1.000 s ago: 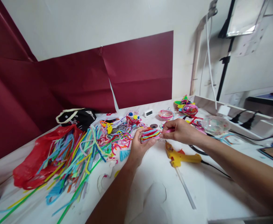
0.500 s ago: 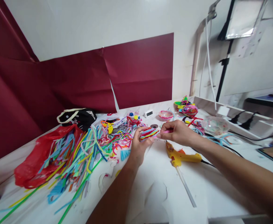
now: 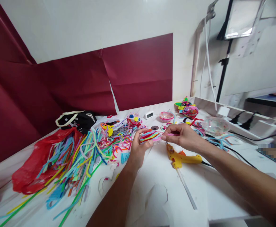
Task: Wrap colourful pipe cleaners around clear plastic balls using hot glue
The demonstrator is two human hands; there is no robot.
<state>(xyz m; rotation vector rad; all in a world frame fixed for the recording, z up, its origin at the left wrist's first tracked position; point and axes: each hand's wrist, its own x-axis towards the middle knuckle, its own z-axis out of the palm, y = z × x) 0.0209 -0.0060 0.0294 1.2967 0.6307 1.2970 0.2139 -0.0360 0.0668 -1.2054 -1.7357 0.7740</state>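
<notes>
My left hand [image 3: 139,148] is wrapped around a small rounded piece covered in rows of coloured pipe cleaners [image 3: 149,135], striped red, yellow, blue and pink. Close to its right side, my right hand [image 3: 179,135] pinches a pink pipe cleaner [image 3: 173,134], partly hidden by the fingers. The pink strand seems to run to the striped piece, though the fingers cover where they meet. Just below my right hand lies a yellow hot glue gun [image 3: 182,157] on its side, with a clear glue stick [image 3: 186,189] sticking out toward me.
Left, a red plastic bag [image 3: 31,170] spills many pipe cleaners [image 3: 81,164]. A black pouch [image 3: 78,121] is behind it. At the back stand a pipe-cleaner owl [image 3: 133,119], a small digital clock [image 3: 149,115] and a clear bowl [image 3: 166,116]. Right are a clear dome [image 3: 215,126] and a black cable [image 3: 239,155].
The whole view has shifted slightly to the left. Both hands keep nearly the same hold, with my right hand a little farther from the striped piece.
</notes>
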